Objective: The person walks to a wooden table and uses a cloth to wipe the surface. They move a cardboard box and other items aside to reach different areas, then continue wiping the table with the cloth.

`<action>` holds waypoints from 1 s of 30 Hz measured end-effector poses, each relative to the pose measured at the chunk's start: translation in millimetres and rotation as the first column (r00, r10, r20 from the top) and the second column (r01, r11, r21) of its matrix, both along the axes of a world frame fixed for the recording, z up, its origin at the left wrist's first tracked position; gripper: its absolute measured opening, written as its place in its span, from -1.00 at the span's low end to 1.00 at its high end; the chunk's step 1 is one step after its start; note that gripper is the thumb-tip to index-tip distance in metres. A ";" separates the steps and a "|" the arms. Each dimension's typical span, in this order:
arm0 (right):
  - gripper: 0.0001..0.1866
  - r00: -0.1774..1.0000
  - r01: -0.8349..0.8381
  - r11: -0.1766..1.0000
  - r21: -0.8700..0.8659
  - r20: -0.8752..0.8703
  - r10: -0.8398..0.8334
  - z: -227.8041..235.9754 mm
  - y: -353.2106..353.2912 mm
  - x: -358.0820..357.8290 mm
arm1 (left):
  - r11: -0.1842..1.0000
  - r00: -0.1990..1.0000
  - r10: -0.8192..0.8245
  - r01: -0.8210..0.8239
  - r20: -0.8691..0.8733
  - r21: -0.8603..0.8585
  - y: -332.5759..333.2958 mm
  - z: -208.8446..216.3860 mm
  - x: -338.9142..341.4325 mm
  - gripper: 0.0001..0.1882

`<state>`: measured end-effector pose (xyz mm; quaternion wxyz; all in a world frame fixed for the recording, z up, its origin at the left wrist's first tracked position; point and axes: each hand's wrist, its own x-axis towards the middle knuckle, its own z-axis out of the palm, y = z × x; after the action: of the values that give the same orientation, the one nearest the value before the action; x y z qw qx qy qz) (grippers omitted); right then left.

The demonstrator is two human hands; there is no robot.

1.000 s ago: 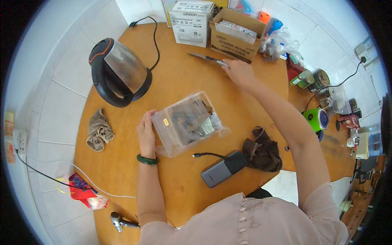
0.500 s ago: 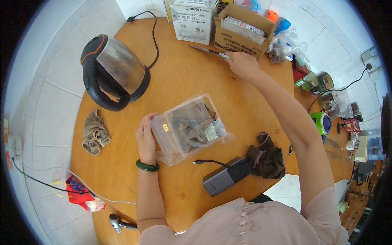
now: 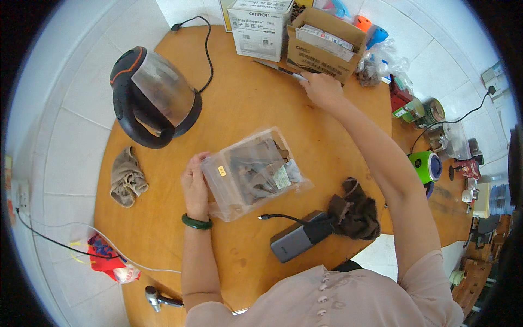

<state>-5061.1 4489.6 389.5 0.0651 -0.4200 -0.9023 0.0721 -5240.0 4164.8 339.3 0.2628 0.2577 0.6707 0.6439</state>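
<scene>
Your right hand [image 3: 322, 89] has its fingers closed around the pale handle of a slim, dark-bladed knife [image 3: 275, 68], which lies just in front of the open brown cardboard box [image 3: 318, 59], its tip pointing to your left; whether the blade touches the tabletop, you cannot tell from here. A firm hold on the handle, with the edge turned away from your other arm, would serve you well. Your left hand [image 3: 195, 177] lies along the left edge of a boxy, clear plastic bag [image 3: 220, 188], touching it; whether it pinches the film is hidden. Light pressure there should steady the slack plastic. Inside the bag you have dark, flat pieces [image 3: 253, 173] and a small pale-green packet [image 3: 281, 178]. The cardboard box holds white packets [image 3: 327, 41], and beside it stands a closed white carton [image 3: 259, 35].
</scene>
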 end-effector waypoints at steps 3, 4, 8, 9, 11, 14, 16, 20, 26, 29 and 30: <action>-0.70 1.000 -0.004 1.000 0.002 0.028 0.004 -0.5 1.6 0.9 | 1.000 1.000 0.002 -0.002 -0.002 -0.003 -0.1 -1.9 -0.8 -0.54; -0.69 0.999 -0.037 0.999 0.007 0.006 0.037 -0.7 2.1 1.8 | 1.000 1.000 -0.007 0.007 0.004 0.000 -0.3 -2.3 -0.3 -0.54; -0.67 1.000 -0.027 1.000 0.007 0.013 0.027 -1.3 6.8 -0.6 | 1.000 0.998 -0.009 0.008 0.056 0.017 0.3 -3.1 -0.4 -0.54; -0.67 0.998 -0.052 0.998 0.035 -0.029 0.053 -2.1 6.1 0.7 | 1.000 0.999 0.000 0.001 0.040 -0.005 -0.4 -3.5 -0.1 -0.54; -0.70 0.999 -0.045 0.999 0.021 -0.028 0.046 -3.1 5.9 1.3 | 1.000 1.000 0.003 -0.003 -0.006 -0.010 -0.6 -4.1 -0.8 -0.54; -0.70 0.996 -0.073 0.997 0.029 -0.053 0.075 -3.6 6.1 0.8 | 1.000 1.000 -0.020 0.021 0.019 -0.019 -0.8 -4.7 -1.6 -0.54; -0.69 0.997 -0.070 0.997 0.028 -0.027 0.071 -2.3 7.9 -2.3 | 0.999 1.000 -0.007 0.007 0.007 -0.033 -0.9 -4.3 -1.8 -0.54; -0.66 0.997 -0.070 0.997 0.041 0.026 0.069 0.4 11.3 -3.9 | 1.000 1.000 0.009 -0.008 0.019 -0.017 -0.6 -3.8 -0.7 -0.54; -0.68 0.995 -0.096 0.995 0.016 0.033 0.096 1.2 15.8 -0.9 | 1.000 0.999 0.007 -0.007 0.052 -0.004 2.3 -5.5 1.7 -0.54; -0.66 0.993 -0.098 0.995 0.032 0.073 0.095 1.4 17.4 -1.6 | 1.000 1.000 -0.003 0.003 -0.001 0.015 2.6 -3.7 1.4 -0.54; -0.66 0.991 -0.106 0.994 0.039 0.082 0.102 1.7 17.8 -2.8 | 1.000 1.000 -0.004 0.004 -0.015 0.007 2.6 -2.3 1.3 -0.54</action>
<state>-5063.8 4507.4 391.2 0.0343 -0.3734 -0.9262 0.0391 -5238.7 4167.4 337.0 0.2583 0.2648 0.6700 0.6436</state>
